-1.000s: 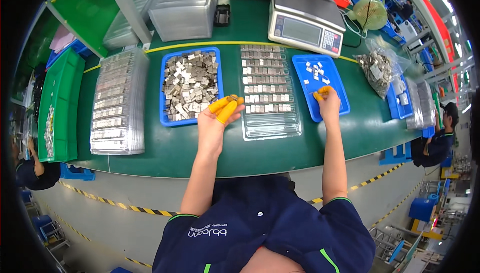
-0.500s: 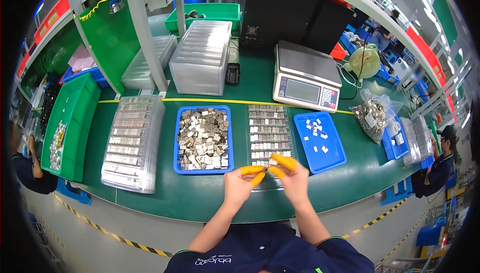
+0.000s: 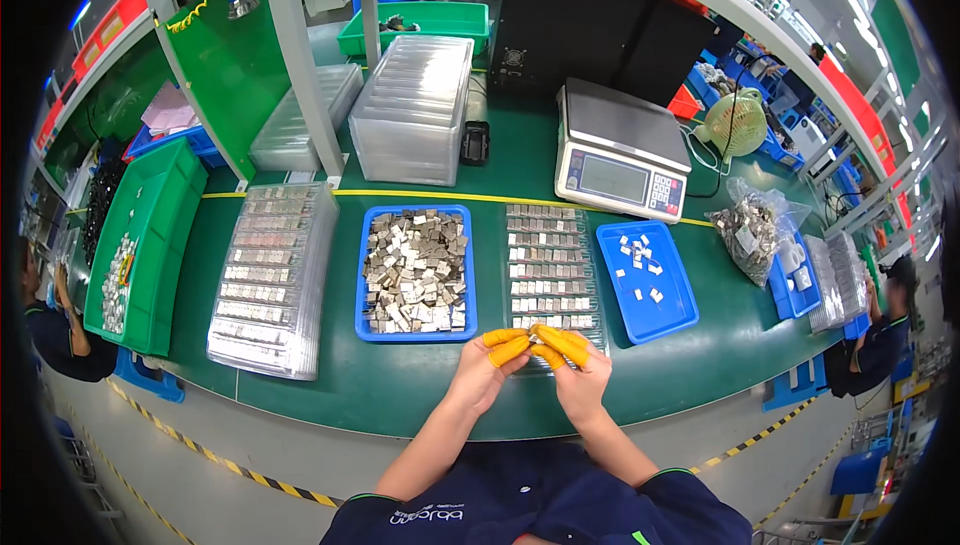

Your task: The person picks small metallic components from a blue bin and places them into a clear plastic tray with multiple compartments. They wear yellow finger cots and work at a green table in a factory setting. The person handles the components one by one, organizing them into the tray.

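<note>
My left hand (image 3: 482,373) and my right hand (image 3: 583,377) meet over the near end of a clear plastic tray (image 3: 598,290), yellow covers on several fingertips. Between the pinched fingertips of both hands sits a small silvery part, mostly hidden by the fingers. Rows of small white-and-grey metal parts (image 3: 550,288) fill the tray beyond my hands. Left of it, a blue bin (image 3: 362,275) is heaped with loose metal parts of the same look. To the right, a shallow blue tray (image 3: 660,321) holds several scattered white pieces.
A stack of filled clear trays (image 3: 265,285) stands on the left, beside a green bin (image 3: 170,245). Behind are empty clear trays (image 3: 410,125) and a weighing scale (image 3: 625,155). A bag of parts (image 3: 748,240) lies at right. People sit at both sides.
My right fingers have come down and closed in against the left fingertips at the small part. The whole view has shifted slightly.
</note>
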A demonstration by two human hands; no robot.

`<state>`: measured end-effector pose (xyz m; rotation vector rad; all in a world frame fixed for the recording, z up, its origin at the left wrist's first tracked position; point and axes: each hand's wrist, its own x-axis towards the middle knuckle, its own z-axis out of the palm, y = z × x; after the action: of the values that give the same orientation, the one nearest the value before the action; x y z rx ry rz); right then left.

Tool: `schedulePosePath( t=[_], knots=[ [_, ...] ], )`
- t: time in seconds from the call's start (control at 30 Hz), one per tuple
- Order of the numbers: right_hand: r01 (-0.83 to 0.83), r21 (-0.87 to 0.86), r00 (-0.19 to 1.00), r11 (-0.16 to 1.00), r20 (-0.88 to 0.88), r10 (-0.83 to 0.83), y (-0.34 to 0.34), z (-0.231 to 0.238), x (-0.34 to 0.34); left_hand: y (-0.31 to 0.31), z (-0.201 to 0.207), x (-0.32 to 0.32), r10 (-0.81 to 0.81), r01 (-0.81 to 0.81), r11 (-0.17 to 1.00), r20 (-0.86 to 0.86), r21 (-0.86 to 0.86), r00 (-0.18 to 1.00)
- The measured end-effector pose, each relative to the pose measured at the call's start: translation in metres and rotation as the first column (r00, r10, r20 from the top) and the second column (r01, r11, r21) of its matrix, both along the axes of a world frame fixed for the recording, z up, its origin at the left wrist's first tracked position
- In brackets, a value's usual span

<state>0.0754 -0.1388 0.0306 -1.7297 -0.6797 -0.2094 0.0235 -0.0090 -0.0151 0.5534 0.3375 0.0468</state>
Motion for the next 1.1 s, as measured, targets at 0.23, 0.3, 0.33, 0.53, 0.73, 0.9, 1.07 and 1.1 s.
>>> schedulePosePath(
  t=[0.23, 0.3, 0.33, 0.53, 0.73, 0.9, 1.07, 1.1],
  knots=[
    [0.147, 0.057, 0.983, 0.987, -0.116, -0.140, -0.005, 0.005, 0.002, 0.003, 0.020, 0.004, 0.032, -0.034, 0.998, 0.033, 0.056, 0.999],
    [0.193, 0.145, 0.967, 0.970, -0.198, -0.163, -0.006, 0.006, 0.007, 0.004, 0.023, 0.005, 0.107, -0.103, 0.984, -0.018, 0.147, 0.994],
    [0.183, 0.165, 0.965, 0.969, -0.217, -0.145, -0.003, 0.016, 0.007, 0.005, 0.028, 0.005, 0.135, -0.127, 0.976, -0.037, 0.176, 0.990],
    [0.048, 0.270, 0.945, 0.962, -0.324, 0.044, -0.004, 0.018, 0.008, -0.001, 0.034, 0.012, 0.197, -0.193, 0.946, 0.013, 0.260, 0.980],
    [0.040, 0.151, 0.892, 0.988, -0.451, 0.033, -0.011, 0.010, 0.010, -0.005, 0.029, 0.012, 0.313, -0.298, 0.889, 0.015, 0.346, 0.950],
    [0.078, 0.027, 0.927, 0.997, -0.370, -0.063, -0.015, 0.011, 0.016, -0.011, 0.025, 0.009, 0.212, -0.214, 0.936, 0.037, 0.279, 0.977],
    [0.071, 0.009, 0.924, 0.997, -0.376, -0.062, -0.018, 0.007, 0.021, -0.014, 0.025, 0.011, 0.185, -0.184, 0.924, 0.029, 0.336, 0.982],
    [0.071, 0.004, 0.919, 0.997, -0.389, -0.064, -0.018, 0.007, 0.021, -0.014, 0.025, 0.011, 0.175, -0.176, 0.924, 0.032, 0.339, 0.984]
  ],
)
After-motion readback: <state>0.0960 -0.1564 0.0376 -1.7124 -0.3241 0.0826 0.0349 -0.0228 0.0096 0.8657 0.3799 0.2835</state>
